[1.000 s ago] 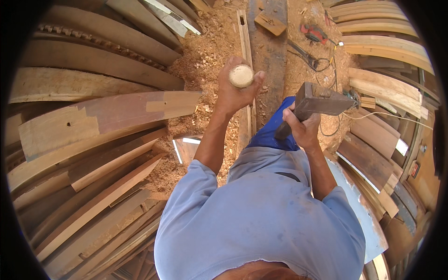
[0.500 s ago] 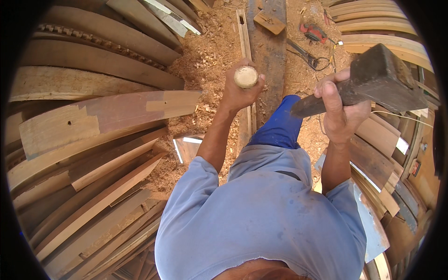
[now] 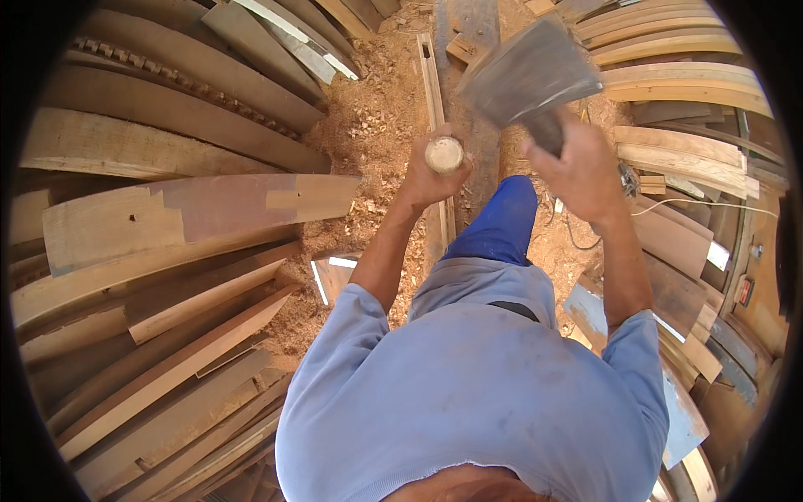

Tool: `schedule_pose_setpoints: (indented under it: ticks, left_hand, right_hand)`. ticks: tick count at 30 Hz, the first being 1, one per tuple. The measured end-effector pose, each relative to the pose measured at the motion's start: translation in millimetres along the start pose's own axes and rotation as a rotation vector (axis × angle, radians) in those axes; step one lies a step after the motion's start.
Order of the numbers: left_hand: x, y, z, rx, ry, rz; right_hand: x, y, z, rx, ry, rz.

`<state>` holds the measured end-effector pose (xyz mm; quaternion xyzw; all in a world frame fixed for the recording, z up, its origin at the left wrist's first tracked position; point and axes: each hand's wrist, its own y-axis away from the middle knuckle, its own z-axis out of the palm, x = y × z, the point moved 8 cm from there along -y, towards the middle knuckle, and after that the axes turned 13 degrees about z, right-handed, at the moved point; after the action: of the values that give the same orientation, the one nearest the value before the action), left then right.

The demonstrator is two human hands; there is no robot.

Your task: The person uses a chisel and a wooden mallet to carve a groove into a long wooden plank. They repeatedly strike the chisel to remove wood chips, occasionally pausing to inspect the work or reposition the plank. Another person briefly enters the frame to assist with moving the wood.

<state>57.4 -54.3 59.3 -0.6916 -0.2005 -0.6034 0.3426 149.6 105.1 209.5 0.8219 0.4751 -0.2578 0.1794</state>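
Observation:
My left hand (image 3: 422, 177) is closed around an upright chisel (image 3: 444, 156). Only the pale round butt of its wooden handle shows; the blade is hidden beneath the fist. Under that hand runs a narrow wooden strip (image 3: 433, 96) with a slot near its far end. The strip lies along a dark, worn plank (image 3: 483, 163). My right hand (image 3: 583, 174) grips the handle of a big dark wooden mallet (image 3: 535, 74). Its head, smeared by motion, is tilted in the air ahead and to the right of the chisel, apart from it.
Stacked boards (image 3: 201, 209) fill the left side, and more timber (image 3: 686, 88) is piled on the right. Wood shavings (image 3: 368, 117) cover the floor. A wooden block (image 3: 460, 48) sits on the plank's far part, partly behind the mallet. A pale cable (image 3: 711, 203) crosses the right-hand boards.
The mallet has swung from the right toward the left and away from me, its head now over the plank. My left hand stays on the chisel, shifted slightly.

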Motion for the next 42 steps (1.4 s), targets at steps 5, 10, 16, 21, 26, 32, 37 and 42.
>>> schedule_pose_setpoints:
  ticks: [5,10,16,21,26,32,37,42]
  left_hand:
    - [4,9,0,-0.052,-0.087,0.117]
    - [34,7,8,0.017,-0.072,0.318]
    - [13,19,5,-0.032,-0.12,0.174]
    - [14,21,5,-0.066,-0.131,0.196]
    - [30,12,13,-0.037,-0.055,0.294]
    - [-31,-21,-10,0.013,-0.012,-0.111]
    - [11,40,25,-0.161,-0.113,0.204]
    - [28,87,34,-0.24,-0.193,0.295]
  right_hand:
    - [-31,17,-72,0.458,-0.602,0.042]
    - [-2,30,51,-0.273,0.486,-0.032]
    - [-23,30,-27,0.131,-0.219,-0.007]
    - [-63,47,-92,0.565,-0.698,-0.148]
    - [-1,51,45,-0.187,0.387,0.008]
    - [-9,52,20,-0.042,-0.412,0.078]
    - [-10,63,-6,0.068,-0.456,0.101]
    - [1,76,-27,0.174,-0.611,0.176]
